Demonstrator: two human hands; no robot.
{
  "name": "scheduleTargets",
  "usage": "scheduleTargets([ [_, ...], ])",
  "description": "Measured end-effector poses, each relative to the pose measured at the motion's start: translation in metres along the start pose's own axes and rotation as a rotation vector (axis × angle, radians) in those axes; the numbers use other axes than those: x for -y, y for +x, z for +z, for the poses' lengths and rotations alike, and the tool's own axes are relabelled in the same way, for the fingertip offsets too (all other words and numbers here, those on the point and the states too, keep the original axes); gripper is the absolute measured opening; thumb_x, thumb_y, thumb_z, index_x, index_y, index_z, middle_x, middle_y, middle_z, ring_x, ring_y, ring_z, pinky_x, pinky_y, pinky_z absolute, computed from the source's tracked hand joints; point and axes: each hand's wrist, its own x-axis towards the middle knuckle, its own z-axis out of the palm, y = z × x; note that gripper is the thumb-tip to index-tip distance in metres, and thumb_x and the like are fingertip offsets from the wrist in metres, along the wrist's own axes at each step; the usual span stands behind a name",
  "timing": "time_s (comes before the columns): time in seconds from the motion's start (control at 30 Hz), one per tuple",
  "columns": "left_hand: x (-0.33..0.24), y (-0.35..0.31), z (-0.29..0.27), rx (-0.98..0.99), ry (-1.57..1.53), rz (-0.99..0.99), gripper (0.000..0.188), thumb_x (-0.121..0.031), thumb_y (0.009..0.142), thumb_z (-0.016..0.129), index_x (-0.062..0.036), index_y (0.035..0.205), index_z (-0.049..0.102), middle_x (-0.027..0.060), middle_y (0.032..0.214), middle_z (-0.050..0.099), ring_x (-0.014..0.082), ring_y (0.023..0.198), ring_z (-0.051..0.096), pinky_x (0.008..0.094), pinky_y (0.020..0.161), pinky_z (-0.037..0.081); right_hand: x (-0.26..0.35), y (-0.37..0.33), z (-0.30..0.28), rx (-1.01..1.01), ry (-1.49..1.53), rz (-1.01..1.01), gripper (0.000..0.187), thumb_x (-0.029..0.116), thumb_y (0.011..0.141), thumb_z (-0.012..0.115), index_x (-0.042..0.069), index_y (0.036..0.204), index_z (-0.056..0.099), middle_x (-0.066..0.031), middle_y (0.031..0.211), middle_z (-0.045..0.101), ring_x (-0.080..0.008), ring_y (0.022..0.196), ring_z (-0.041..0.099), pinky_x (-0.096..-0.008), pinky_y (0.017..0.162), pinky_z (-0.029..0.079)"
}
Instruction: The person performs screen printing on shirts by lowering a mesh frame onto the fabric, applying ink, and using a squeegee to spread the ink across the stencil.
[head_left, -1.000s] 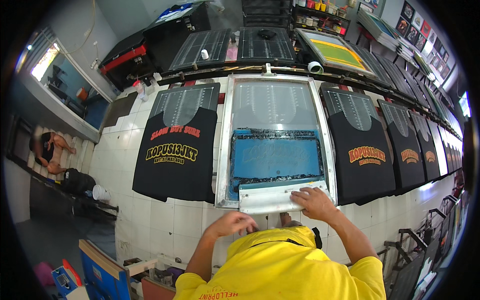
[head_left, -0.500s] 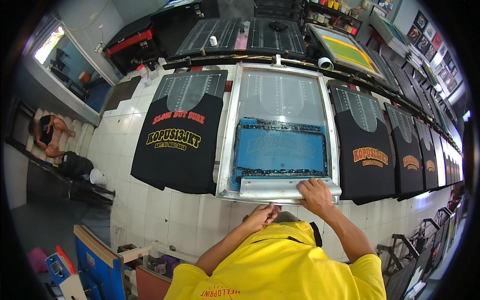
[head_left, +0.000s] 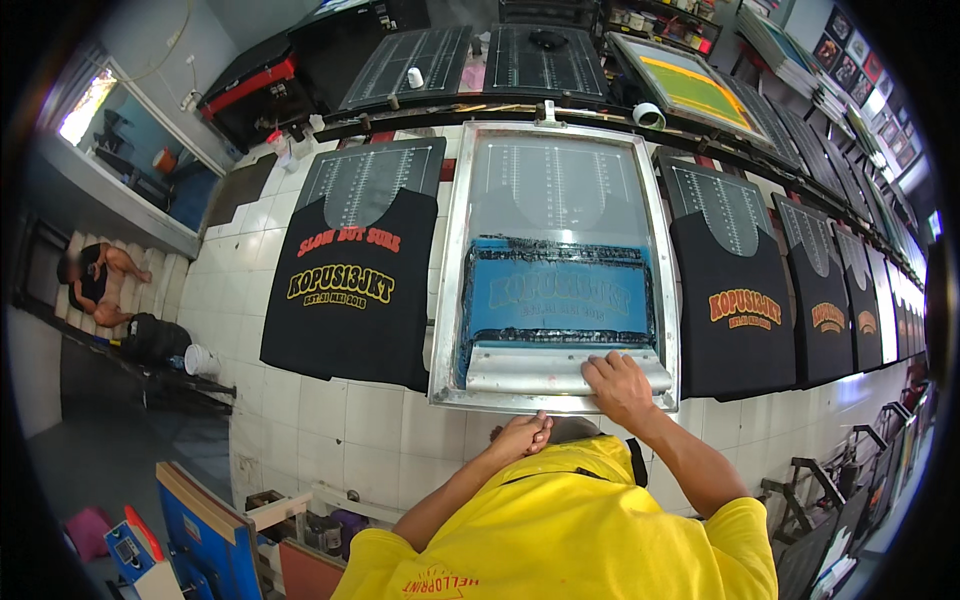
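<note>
A metal-framed printing screen lies over a platen in front of me, its blue stencil area edged with dark ink smears. My right hand is closed over the right part of a silvery squeegee, which lies across the screen near its front rail. Just below that rail, my left hand is curled closed. Whatever its fingers may hold is hidden.
Black printed shirts on platens flank the screen, with another shirt starting a row to the right. Behind runs a dark rail with more platens. At far left a person sits on steps beside a white bucket.
The squeegee has shifted slightly left with my right hand, and its right end no longer overlaps the side rail. My left hand sits slightly lower. The person on the steps has changed posture.
</note>
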Motion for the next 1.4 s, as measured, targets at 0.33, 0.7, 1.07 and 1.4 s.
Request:
scheduleTargets([
  [0.33, 0.004, 0.004, -0.005, 0.057, 0.038, 0.03, 0.035, -0.034, 0.104, 0.032, -0.0071, 0.087, 0.046, -0.0032, 0.062, 0.035, 0.0077, 0.049, 0.03, 0.0207, 0.049, 0.028, -0.001, 0.008, -0.003, -0.087, -0.047, 0.069, 0.027, 0.011, 0.07, 0.06, 0.007, 0.097, 0.058, -0.0067, 0.101, 0.063, -0.022, 0.086, 0.056, -0.0337, 0.072, 0.044],
  [0.7, 0.006, 0.005, -0.013, 0.085, 0.019, 0.033, 0.036, -0.036, 0.104, 0.032, -0.0074, 0.087, 0.046, -0.0034, 0.062, 0.034, 0.0076, 0.05, 0.03, 0.0206, 0.049, 0.028, -0.02, 0.051, -0.029, 0.306, 0.171, 0.214, 0.029, 0.028, 0.067, 0.069, 0.006, 0.086, 0.065, -0.0116, 0.082, 0.065, -0.0301, 0.083, 0.063, -0.0421, 0.074, 0.052],
  [1.07, 0.004, 0.006, -0.012, 0.095, 0.075, 0.071, 0.036, -0.034, 0.104, 0.032, -0.0064, 0.088, 0.047, -0.0033, 0.062, 0.035, 0.0076, 0.052, 0.031, 0.0205, 0.051, 0.029, -0.122, 0.111, 0.0, 0.644, 0.641, 0.393, 0.052, 0.037, 0.056, 0.073, 0.005, 0.097, 0.072, -0.0177, 0.079, 0.068, -0.0311, 0.073, 0.064, -0.0376, 0.069, 0.05],
  [1.4, 0.002, 0.004, -0.008, 0.071, 0.123, 0.052, 0.037, -0.035, 0.105, 0.03, -0.007, 0.087, 0.046, -0.0043, 0.062, 0.035, 0.0069, 0.053, 0.032, 0.0205, 0.052, 0.029, -0.132, 0.151, -0.023, 0.234, 0.161, 0.248, 0.032, 0.026, 0.068, 0.07, 0.006, 0.093, 0.065, -0.0137, 0.08, 0.066, -0.0318, 0.081, 0.064, -0.0451, 0.072, 0.05],
])
